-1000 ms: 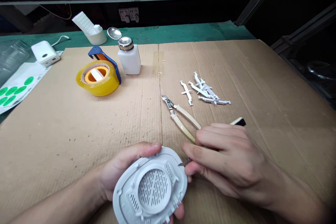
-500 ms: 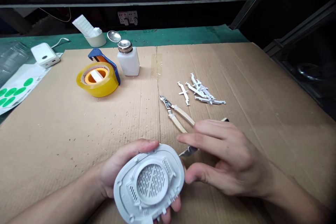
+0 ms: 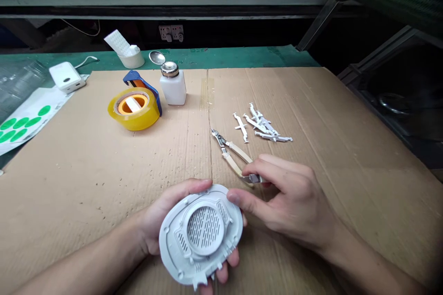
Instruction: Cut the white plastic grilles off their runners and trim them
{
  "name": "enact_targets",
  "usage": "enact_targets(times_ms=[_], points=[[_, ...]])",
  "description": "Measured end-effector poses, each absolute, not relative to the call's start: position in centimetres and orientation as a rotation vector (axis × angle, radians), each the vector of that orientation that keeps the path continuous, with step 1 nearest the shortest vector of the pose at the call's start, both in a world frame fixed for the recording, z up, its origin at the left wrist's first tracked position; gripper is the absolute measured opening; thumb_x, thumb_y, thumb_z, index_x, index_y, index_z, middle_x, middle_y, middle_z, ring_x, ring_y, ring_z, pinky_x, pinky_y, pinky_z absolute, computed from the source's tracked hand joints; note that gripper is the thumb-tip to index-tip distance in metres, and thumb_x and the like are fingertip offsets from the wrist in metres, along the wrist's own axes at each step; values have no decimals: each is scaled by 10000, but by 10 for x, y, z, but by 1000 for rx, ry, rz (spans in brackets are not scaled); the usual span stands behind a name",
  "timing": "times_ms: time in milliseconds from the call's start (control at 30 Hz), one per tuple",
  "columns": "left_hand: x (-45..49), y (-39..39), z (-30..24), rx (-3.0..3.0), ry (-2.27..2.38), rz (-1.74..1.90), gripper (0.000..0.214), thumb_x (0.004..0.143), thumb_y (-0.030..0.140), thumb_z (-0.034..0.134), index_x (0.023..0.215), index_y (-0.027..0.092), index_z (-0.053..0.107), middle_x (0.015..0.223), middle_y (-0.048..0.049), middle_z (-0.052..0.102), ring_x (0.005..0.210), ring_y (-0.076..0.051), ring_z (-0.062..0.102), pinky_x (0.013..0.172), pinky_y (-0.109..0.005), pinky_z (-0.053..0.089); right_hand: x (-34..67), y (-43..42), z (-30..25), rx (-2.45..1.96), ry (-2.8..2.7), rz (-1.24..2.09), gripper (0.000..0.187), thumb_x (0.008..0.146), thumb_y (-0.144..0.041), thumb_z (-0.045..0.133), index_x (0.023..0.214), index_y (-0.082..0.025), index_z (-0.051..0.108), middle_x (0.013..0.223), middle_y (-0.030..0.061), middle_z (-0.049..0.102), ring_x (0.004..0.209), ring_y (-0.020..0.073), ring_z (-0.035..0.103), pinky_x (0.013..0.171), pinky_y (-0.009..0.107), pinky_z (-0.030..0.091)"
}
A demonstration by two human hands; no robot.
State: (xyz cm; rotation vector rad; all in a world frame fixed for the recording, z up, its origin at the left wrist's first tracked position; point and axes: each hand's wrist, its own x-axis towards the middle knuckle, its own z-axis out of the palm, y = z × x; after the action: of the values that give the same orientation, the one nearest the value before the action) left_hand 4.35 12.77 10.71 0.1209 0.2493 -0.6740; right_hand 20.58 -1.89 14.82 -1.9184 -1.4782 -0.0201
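My left hand (image 3: 166, 214) grips a light grey oval plastic cover (image 3: 173, 258) from its left side and underneath. The cover has a round slotted grille in a raised ring, with small ribs and clips along its lower edge. My right hand (image 3: 294, 198) curls its fingers around a small knife (image 3: 255, 178); only a short metal piece of it shows and the rest is hidden. The right thumb touches the cover's upper right edge. Just beyond, cream-handled nippers (image 3: 230, 156) lie with their jaws pointing away, partly behind the right fingers.
Several small white plastic pieces (image 3: 265, 126) lie beyond the nippers. At the back left are a yellow tape roll (image 3: 138, 120) with a blue dispenser, a white pump bottle (image 3: 173, 90) and a white device (image 3: 66, 77). Cardboard (image 3: 104, 166) covers the table.
My right thumb has come onto the cover's edge, and the knife has drawn away from the cover, up under the curled fingers. The cover has shifted slightly right in view.
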Motion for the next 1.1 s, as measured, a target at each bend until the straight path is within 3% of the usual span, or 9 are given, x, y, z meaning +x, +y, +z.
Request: enact_targets(times_ms=[200, 367, 533, 667, 767, 900, 1100], points=[[43, 129, 102, 140, 191, -680, 761, 821, 690, 517, 1237, 59, 600, 962, -170, 706, 807, -246, 704, 625, -318, 547, 221, -20, 143, -2174, -1261, -124, 266, 883, -447, 643, 823, -188, 657, 688, -20, 590, 583, 127, 531, 562, 273, 390], [46, 133, 92, 259, 86, -697, 724, 831, 686, 478, 1203, 77, 601, 975, -179, 705, 781, -258, 700, 638, -384, 566, 244, -22, 133, -2438, -1279, -63, 228, 872, -374, 608, 1001, -202, 684, 953, 35, 690, 818, 223, 642, 671, 331, 429], [45, 138, 108, 604, -51, -479, 667, 757, 573, 671, 1215, 96, 590, 979, -170, 714, 786, -226, 706, 619, -312, 573, 251, -21, 136, -2432, -1360, -93, 219, 921, -291, 547, 1047, -174, 682, 953, 65, 703, 899, 224, 654, 739, 332, 463], [29, 134, 132, 750, -135, -290, 723, 584, 394, 854, 1191, 92, 602, 1019, -187, 711, 810, -211, 708, 672, -275, 570, 242, -25, 137, -2412, -1434, -102, 154, 944, -249, 563, 964, -149, 678, 908, 51, 693, 832, 187, 639, 720, 322, 480], [14, 128, 135, 733, -200, -264, 768, 514, 416, 884, 1158, 102, 608, 1033, -193, 701, 845, -240, 711, 688, -304, 576, 237, -30, 133, -2384, -1477, -104, 113, 933, -229, 597, 921, -145, 673, 901, 37, 685, 803, 169, 635, 704, 311, 491], [4, 127, 124, 651, -241, -312, 747, 559, 454, 848, 1164, 98, 594, 1019, -191, 696, 837, -245, 709, 642, -292, 564, 239, -32, 133, -2288, -1521, -102, 109, 924, -183, 566, 902, -142, 664, 772, 17, 645, 689, 161, 624, 634, 292, 482], [12, 134, 109, 506, -233, -563, 826, 580, 539, 781, 1209, 44, 580, 1011, -196, 694, 787, -246, 701, 554, -269, 534, 223, -26, 168, -1925, -1678, -65, 193, 1007, -211, 418, 1039, -156, 600, 1003, 86, 626, 870, 167, 630, 748, 294, 512]])
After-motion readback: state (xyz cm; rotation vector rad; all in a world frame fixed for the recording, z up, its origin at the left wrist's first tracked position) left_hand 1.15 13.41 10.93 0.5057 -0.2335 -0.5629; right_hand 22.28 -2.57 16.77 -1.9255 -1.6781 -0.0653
